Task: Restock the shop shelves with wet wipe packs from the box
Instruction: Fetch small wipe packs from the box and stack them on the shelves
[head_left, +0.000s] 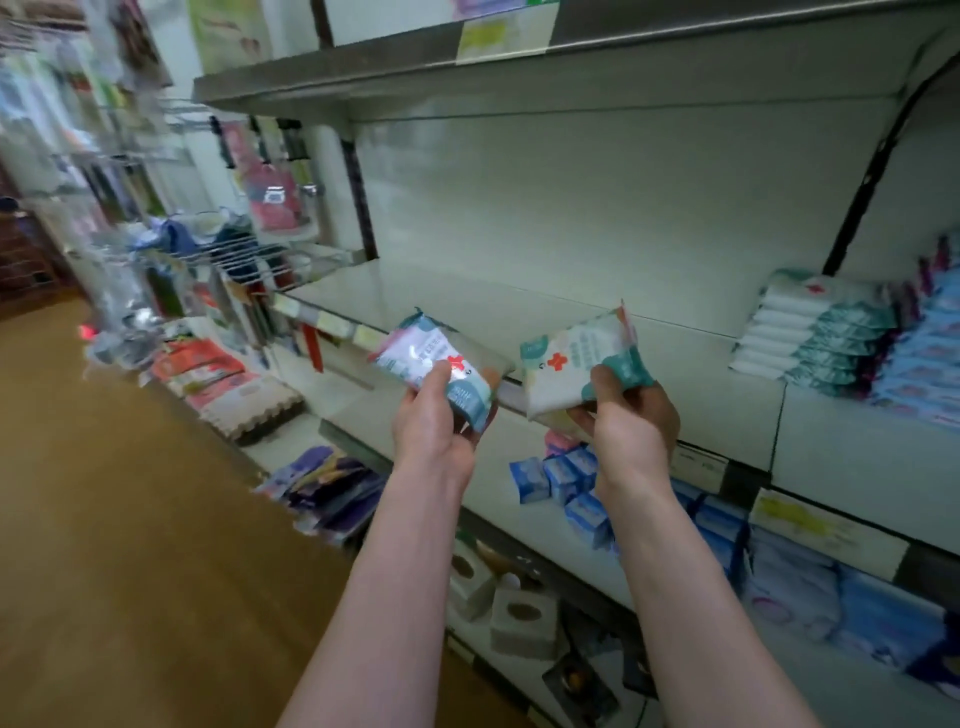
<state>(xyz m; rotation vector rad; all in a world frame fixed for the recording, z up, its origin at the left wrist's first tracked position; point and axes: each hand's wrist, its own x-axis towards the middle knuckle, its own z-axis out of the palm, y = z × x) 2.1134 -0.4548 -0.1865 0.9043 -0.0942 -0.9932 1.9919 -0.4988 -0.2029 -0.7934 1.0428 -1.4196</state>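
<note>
My left hand (434, 428) grips a white and teal wet wipe pack (423, 358) with a red cross, thumb on top of it. My right hand (631, 415) holds a second pack (574, 358) of the same kind, tilted up on its edge. Both packs hover at the front edge of the pale middle shelf (467, 296), which is bare on its left part. A stack of the same packs (818, 338) lies on that shelf at the right. The box is out of view.
Blue packs (930, 353) lie right of the stack. The upper shelf (467, 67) hangs overhead. Lower shelves hold blue packs (576, 488) and tissue boxes (519, 618). At left are a wire rack (249, 260), hanging goods and the brown floor (104, 519).
</note>
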